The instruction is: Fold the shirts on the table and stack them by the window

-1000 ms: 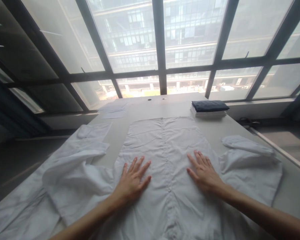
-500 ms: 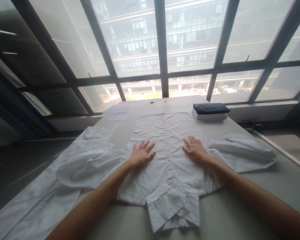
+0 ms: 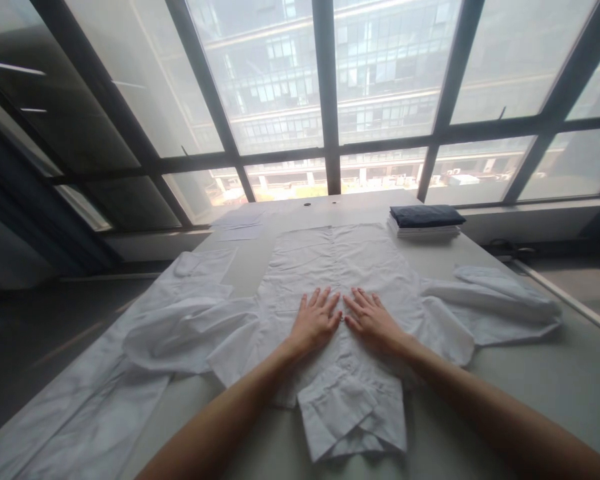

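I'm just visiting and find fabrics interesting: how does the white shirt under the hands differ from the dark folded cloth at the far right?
The white shirt is spread out, sleeves to the sides; the dark cloth is folded compactly. The left hand and right hand rest on the shirt; neither touches the cloth. The shirt lies mostly on the table, the cloth atop a white stack. Both look like fabric.

Can't see the patch of shirt (image 3: 337, 273) beneath left hand (image 3: 317, 322) and right hand (image 3: 374, 323), mid-frame. Lose the white cloth (image 3: 90, 383) past the lower-left edge. Get only a hazy building (image 3: 390, 80), upper middle.
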Motion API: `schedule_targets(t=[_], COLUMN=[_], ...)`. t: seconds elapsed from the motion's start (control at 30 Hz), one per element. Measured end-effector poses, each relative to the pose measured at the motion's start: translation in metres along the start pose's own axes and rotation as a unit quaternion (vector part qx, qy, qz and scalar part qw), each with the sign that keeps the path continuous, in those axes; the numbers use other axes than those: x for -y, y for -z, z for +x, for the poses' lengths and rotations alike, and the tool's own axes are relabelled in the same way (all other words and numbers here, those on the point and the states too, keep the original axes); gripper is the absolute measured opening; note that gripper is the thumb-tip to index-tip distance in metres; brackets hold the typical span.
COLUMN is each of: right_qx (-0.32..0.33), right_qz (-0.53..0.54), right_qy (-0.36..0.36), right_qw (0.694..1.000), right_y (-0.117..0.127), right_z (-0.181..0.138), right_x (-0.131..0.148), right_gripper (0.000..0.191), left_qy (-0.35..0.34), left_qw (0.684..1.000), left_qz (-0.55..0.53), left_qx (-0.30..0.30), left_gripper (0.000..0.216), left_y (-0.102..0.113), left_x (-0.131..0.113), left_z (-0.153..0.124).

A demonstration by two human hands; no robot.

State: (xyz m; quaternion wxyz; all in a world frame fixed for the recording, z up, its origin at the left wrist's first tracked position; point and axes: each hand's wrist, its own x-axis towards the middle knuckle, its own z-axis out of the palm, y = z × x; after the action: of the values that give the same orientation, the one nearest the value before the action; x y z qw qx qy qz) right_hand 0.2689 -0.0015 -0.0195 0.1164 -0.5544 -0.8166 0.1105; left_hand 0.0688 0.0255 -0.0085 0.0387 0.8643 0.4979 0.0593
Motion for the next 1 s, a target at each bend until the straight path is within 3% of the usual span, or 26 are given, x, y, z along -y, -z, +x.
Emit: schedule_targets(t=[0.3,0.8,0.9,1.0], right_qx=[0.0,-0.033,-0.035,-0.059], right_qz=[-0.036,-0.016,0.025,0.17], right_qy=[-0.126,-0.135,-0.135,-0.094], right_qw=[0.991,0.99,0.99,0.979], right_y=[0.02,0.016,0.02,0.039], right_z=[-0.009,-0.008,-0.007,-0.008], right_x=[-0.059,-0.062,-0.064,-0.074], right_gripper=[0.063,0.06,0.058,0.053], left_qy=[0.007,0.013,0.014,0.016], left_qw=[1.0,1.0,1.0,1.0], left_qz=[0.001,-0.008,-0.007,-0.004], left_qx=[0.006,0.012,0.014,0.012], left_gripper=[0.058,0.058,0.058,0.057], left_y=[0.001,0.0,0.001,0.001], left_x=[0.001,0.003,0.003,0.003], left_z=[0.002,0.005,0.006,0.006])
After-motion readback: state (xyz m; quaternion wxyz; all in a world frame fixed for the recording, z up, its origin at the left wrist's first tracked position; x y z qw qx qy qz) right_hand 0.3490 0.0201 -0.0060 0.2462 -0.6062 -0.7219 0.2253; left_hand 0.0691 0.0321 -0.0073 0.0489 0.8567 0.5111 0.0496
